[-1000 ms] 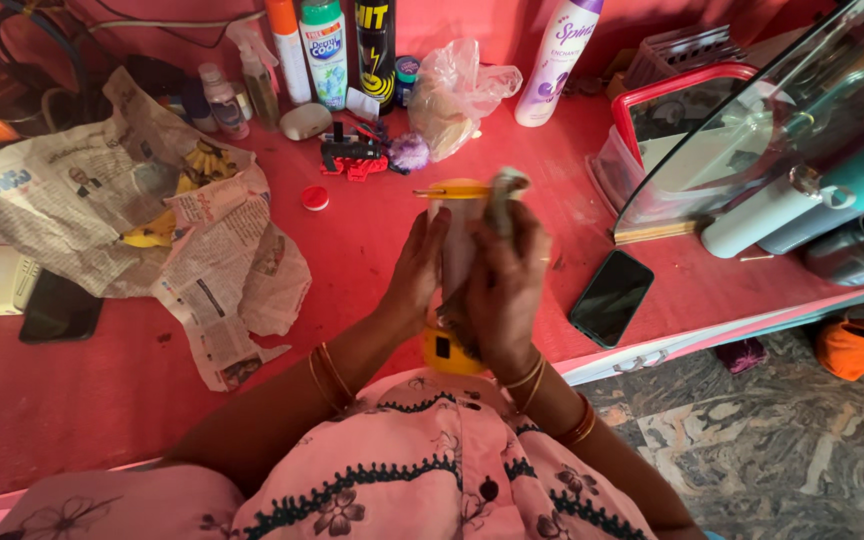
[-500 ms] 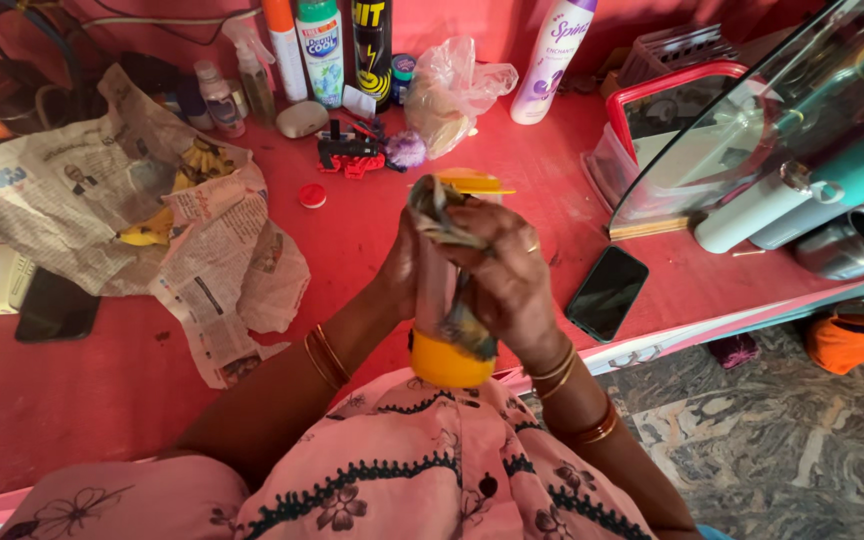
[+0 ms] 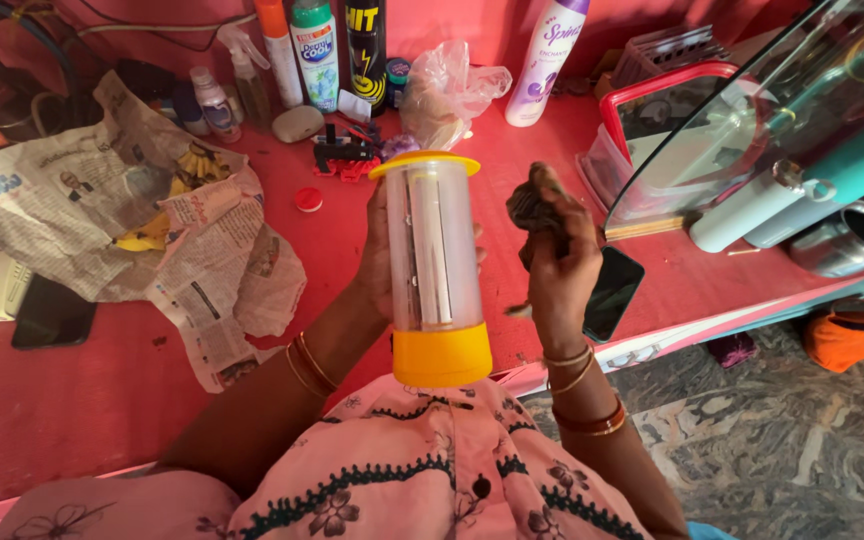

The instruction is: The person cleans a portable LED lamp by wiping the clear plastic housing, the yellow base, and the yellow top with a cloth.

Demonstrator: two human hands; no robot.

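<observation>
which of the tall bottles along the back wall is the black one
The black spray can, standing between the green-capped white bottle and the crumpled plastic bag. The others are white or pale; the far-right spray bottle has a purple cap.

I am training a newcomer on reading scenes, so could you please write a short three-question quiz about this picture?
1. True or false: the right hand holds the clear jar.
2. What does the right hand grip?
A. a crumpled cloth
B. a spray bottle
C. the phone
3. Fill in: the jar's yellow end points toward the person, and the jar is held by the ____ hand.

Key: 1 false; 2 A; 3 left. The cloth is held beside the jar, apart from it, above the red counter. The phone lies flat on the counter.
</observation>
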